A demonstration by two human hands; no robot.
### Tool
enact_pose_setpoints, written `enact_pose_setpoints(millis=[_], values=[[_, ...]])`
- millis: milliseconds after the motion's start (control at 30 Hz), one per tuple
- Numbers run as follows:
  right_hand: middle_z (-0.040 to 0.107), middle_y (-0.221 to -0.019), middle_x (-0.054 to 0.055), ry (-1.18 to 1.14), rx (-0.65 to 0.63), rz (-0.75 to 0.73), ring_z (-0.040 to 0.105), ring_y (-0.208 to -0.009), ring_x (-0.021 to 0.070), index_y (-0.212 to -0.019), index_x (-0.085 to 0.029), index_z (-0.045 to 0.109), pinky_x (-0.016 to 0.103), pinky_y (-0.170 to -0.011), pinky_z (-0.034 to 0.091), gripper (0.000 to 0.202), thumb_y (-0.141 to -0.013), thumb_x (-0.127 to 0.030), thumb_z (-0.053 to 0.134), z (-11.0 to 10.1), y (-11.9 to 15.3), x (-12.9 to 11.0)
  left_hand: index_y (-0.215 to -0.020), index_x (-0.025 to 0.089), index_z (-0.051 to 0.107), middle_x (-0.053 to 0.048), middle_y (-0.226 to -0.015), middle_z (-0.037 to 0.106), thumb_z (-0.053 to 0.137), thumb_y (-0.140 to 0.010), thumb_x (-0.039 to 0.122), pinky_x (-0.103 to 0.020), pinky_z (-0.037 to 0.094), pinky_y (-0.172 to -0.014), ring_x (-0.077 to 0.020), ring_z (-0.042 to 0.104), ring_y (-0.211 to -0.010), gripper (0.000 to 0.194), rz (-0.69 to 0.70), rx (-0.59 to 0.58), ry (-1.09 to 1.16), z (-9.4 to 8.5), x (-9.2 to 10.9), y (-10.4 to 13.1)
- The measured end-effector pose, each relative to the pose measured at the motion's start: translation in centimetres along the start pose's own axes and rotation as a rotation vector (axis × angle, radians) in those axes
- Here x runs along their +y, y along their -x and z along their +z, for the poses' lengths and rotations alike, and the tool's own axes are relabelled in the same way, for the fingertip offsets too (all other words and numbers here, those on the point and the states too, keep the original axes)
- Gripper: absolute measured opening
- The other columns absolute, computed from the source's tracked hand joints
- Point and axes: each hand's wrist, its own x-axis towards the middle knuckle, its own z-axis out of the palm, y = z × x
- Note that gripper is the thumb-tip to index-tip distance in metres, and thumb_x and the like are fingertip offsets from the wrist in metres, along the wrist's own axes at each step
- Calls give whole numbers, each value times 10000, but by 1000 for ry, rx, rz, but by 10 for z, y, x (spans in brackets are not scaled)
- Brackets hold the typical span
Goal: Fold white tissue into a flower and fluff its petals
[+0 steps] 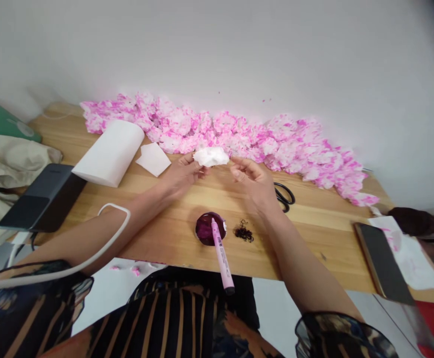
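Note:
A crumpled white tissue-paper flower (pixel 211 157) is held up over the wooden table, its petals bunched together. My left hand (pixel 189 171) grips it from the left side, with the fingertips partly hidden beneath it. My right hand (pixel 253 180) is close by its right edge, fingers bent and the thumb apart from the index finger; whether a fingertip touches the paper is hard to see. Below the hands, a pink marker (pixel 222 256) rests with its tip over a small round dish (pixel 205 228) of dark purple liquid. Beside the dish lies a little heap of dark twisted ties (pixel 244 231).
Pink-and-white paper flowers (pixel 239 132) line the wall side of the table (pixel 157 238). At left are a paper stack (pixel 108 151), a folded paper piece (pixel 153 159) and a black power bank (pixel 45 196) with a white cable. Black-handled scissors (pixel 286 196) and a phone (pixel 381 261) lie right.

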Motion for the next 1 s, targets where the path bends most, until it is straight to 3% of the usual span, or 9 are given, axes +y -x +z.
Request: enact_pose_setpoints(millis=[167, 267, 467, 633, 833, 1000], values=[[781, -1028, 17, 56, -27, 28, 649, -832, 152, -1052, -258, 788, 312, -764, 518, 341, -787, -473, 783, 2, 1, 7, -809, 135, 714, -25, -716, 708, 973, -580, 310, -234, 490, -645, -113, 636, -661, 388, -106, -70, 94, 1, 0, 3], [789, -963, 15, 58, -39, 29, 643, -780, 145, -997, -234, 788, 301, -735, 504, 330, -770, -474, 787, 5, 3, 8, -831, 128, 737, -29, -691, 700, 973, -587, 344, -241, 492, -650, -113, 622, -643, 403, -119, -112, 50, 3, -2, 4], [803, -934, 19, 58, -41, -1, 682, -798, 168, -929, -226, 785, 318, -756, 523, 244, -750, -392, 780, 5, 7, 2, -873, 169, 752, -29, -849, 741, 976, -558, 448, -247, 499, -693, -107, 609, -687, 476, -84, -106, -124, 4, -2, 4], [810, -949, 17, 140, -18, -37, 710, -845, 189, -936, -244, 789, 334, -784, 529, 204, -795, -384, 743, 6, 11, 0, -817, 150, 730, -20, -771, 719, 937, -603, 514, -235, 472, -688, -111, 609, -686, 470, -1, -111, -274, 3, -2, 4], [784, -860, -1, 196, -27, -126, 691, -806, 170, -835, -243, 764, 312, -758, 501, 85, -822, -300, 703, 10, 13, -5, -790, 151, 716, -2, -741, 716, 954, -575, 458, -222, 460, -678, -101, 601, -684, 444, -14, -81, -280, 7, 0, 7], [778, -852, 5, 182, -6, -121, 682, -791, 169, -834, -234, 748, 314, -755, 509, 98, -831, -322, 704, 17, 13, -3, -777, 148, 705, 16, -717, 687, 923, -620, 333, -224, 455, -676, -93, 580, -673, 327, -3, -17, -273, 11, -6, 8]])
